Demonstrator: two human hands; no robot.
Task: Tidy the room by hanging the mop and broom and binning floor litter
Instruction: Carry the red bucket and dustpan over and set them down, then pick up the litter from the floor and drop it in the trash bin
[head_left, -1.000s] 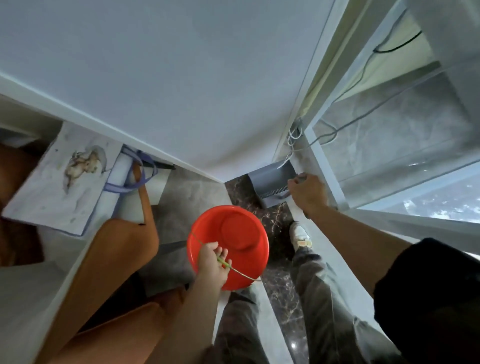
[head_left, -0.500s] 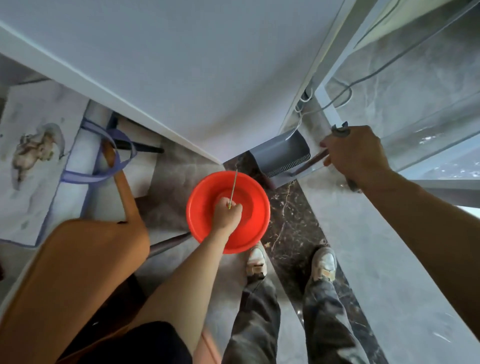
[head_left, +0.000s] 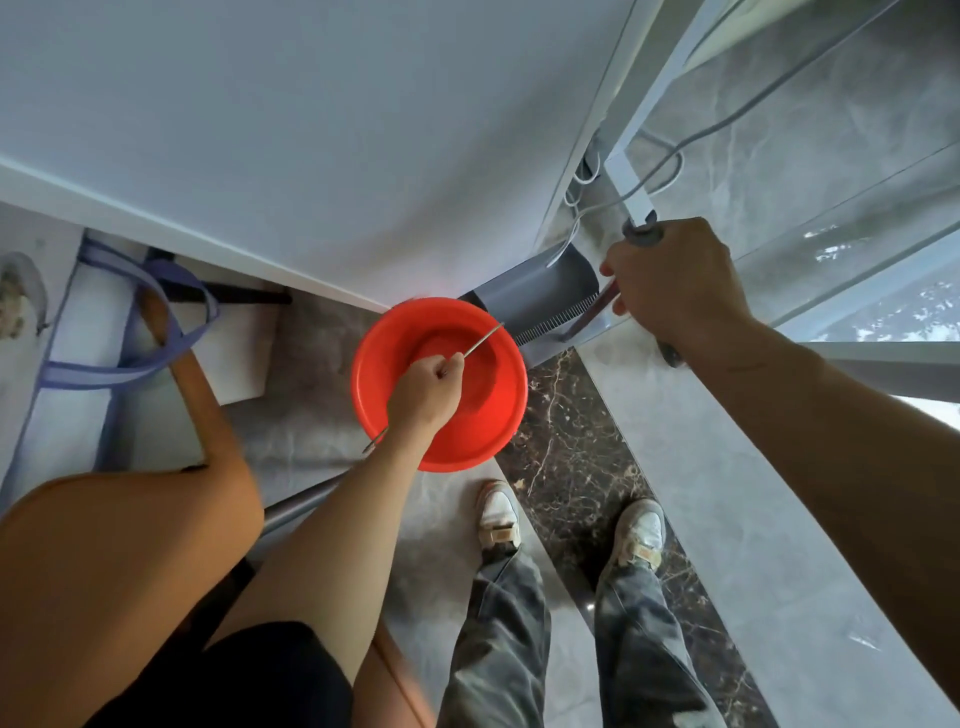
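From the head view, the right hand (head_left: 670, 291) was closed in a fist round a handle (head_left: 643, 236). Its long axis ran steeply up the picture, with the grey capped end poking out above the knuckles toward the wall corner and a dark end showing below the wrist. What head it carried could not be told. A thinner rod (head_left: 587, 317) slanted from under the fingers down to a grey dustpan (head_left: 540, 296), which stood in the corner with its toothed edge facing the person.

The left hand (head_left: 428, 387) pinched the wire bail (head_left: 483, 340) of a red bucket (head_left: 488, 415), which hung over the floor (head_left: 571, 441) with its mouth upward and only its red bottom showing inside. A tan chair (head_left: 119, 545) and a bag with purple straps (head_left: 130, 364) sat to the left.
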